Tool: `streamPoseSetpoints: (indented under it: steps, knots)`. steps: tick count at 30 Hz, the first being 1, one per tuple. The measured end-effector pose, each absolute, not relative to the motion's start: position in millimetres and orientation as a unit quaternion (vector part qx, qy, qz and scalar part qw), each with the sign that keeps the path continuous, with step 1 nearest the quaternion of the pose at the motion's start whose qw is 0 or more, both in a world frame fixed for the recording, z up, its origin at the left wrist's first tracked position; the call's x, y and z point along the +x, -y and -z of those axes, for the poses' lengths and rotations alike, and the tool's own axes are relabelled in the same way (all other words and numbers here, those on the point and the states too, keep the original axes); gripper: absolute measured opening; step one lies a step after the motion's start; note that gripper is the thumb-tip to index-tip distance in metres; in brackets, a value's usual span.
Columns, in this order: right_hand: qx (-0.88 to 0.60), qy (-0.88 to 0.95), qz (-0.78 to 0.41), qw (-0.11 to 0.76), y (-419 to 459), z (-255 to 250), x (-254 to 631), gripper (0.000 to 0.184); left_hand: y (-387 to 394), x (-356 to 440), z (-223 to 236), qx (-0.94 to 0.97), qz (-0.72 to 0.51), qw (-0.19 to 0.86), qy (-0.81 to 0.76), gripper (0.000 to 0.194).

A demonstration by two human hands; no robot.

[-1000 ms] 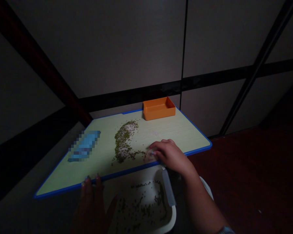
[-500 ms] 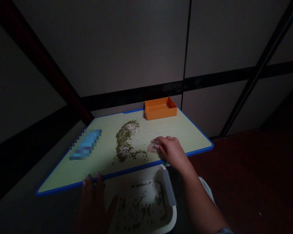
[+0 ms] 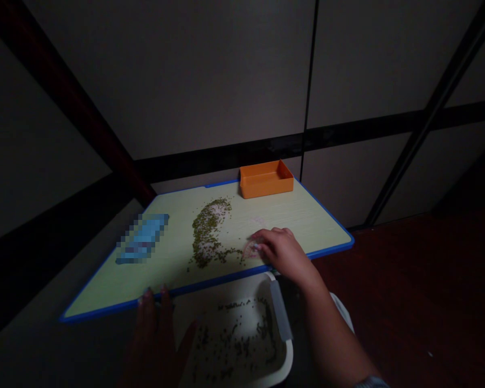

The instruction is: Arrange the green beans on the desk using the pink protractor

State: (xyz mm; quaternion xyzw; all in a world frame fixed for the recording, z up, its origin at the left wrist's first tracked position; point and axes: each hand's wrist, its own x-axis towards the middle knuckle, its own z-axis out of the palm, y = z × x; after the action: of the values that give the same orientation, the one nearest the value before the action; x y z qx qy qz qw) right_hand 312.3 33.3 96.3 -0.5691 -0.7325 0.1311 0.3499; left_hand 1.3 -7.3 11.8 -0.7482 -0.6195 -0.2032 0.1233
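A pile of small green grains [image 3: 207, 237] lies spread on a pale tabletop with a blue edge [image 3: 307, 218]. My right hand [image 3: 278, 249] rests on the table just right of the pile, fingers curled around a small pinkish translucent piece [image 3: 249, 249]. My left hand [image 3: 156, 328] is below the table's near edge, fingers closed on the left rim of a white tub [image 3: 285, 353] held under that edge. Several green grains lie scattered inside the tub.
An orange open box [image 3: 265, 180] stands at the far edge of the table. A blue flat object [image 3: 142, 240], blurred out, lies on the table's left. Grey wall panels with dark strips rise behind. Dark reddish floor lies to the right.
My right hand moved away from the near edge, up the table, then shifted slightly left toward the grain pile. My left hand and the tub stayed in place.
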Motion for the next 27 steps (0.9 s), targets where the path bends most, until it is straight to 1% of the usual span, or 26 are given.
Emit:
streamPoseSetpoints:
  steps: [7,13,27]
  knots:
    - [-0.580,0.726,-0.120,0.348,-32.9,-98.0,307.5,0.027,7.6,2.5,-12.2,-0.755,0.205,0.133,0.608,0.082]
    - [-0.566,0.735,-0.134,0.348,-32.4,-98.6,304.6,0.026,7.2,3.0,-12.8,-0.747,0.194,0.124,0.624,0.083]
    - [-0.525,0.754,-0.175,0.352,-31.0,-97.7,306.9,0.027,9.6,4.4,-16.4,-0.756,0.194,0.141,0.609,0.082]
